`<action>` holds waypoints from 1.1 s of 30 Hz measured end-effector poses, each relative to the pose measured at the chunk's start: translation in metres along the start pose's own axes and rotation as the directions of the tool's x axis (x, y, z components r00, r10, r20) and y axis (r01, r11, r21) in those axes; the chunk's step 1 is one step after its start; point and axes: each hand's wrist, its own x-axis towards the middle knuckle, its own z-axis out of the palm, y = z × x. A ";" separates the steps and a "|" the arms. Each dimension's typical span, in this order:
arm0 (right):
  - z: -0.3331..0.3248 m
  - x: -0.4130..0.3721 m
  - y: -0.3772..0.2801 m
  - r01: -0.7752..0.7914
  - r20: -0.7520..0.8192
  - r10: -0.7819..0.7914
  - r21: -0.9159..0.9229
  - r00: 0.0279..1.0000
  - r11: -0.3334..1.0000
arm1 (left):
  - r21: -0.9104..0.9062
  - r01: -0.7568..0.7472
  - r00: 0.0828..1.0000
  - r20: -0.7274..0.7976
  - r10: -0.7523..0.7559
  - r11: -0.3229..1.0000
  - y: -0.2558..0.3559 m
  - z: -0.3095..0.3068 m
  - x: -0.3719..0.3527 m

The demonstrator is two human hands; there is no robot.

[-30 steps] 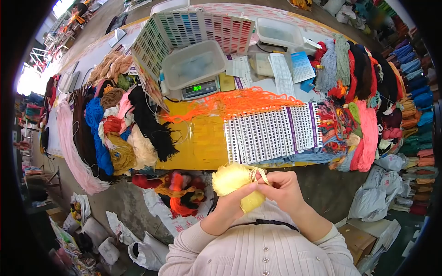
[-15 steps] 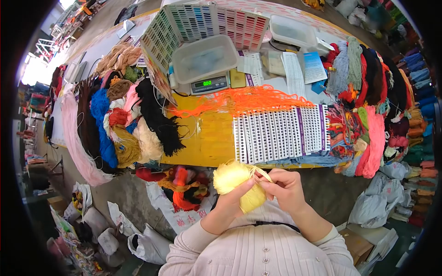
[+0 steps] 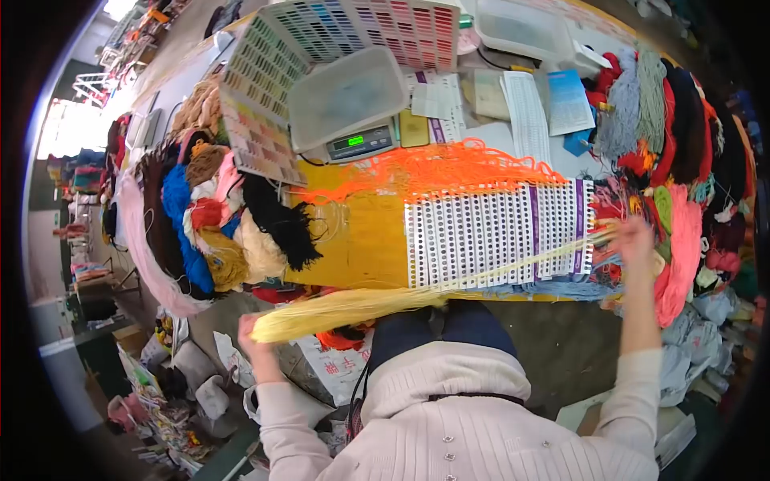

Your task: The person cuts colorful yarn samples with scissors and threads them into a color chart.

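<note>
White daylight is glaring through a window at the upper left, washing out its outlines, while a smaller bright opening is glowing near the top edge. A pale metal rack is standing beside the glare. A greyish, wall-like surface is running down the left margin. Across the middle, a long table is showing a yellow front part and a pale top behind. Grey-brown floor is spreading below it, and a dark green patch is showing at the lower left.
</note>
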 end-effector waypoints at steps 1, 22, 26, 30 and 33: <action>-0.062 0.033 -0.026 0.163 -0.116 -0.168 -0.052 0.979 0.985 | -0.007 -0.018 0.999 -0.036 0.018 1.000 0.017 -0.007 0.000; 0.268 -0.053 0.365 0.609 0.553 -0.267 -0.760 0.790 0.228 | 0.948 0.134 0.933 -0.219 -0.286 -0.289 -0.272 -0.157 0.221; 0.269 -0.050 0.355 0.567 0.476 -0.329 -0.773 0.815 0.286 | 0.634 -0.399 0.917 0.267 -0.297 -0.662 -0.264 -0.191 0.221; 0.265 -0.059 0.359 0.678 0.674 -0.095 -0.710 0.732 0.188 | 0.550 -0.468 0.843 0.042 -0.537 -0.692 -0.256 -0.154 0.221; 0.264 -0.068 0.359 0.705 0.709 -0.005 -0.701 0.705 0.103 | 0.897 0.222 0.830 -0.379 -0.409 -0.382 -0.258 -0.152 0.224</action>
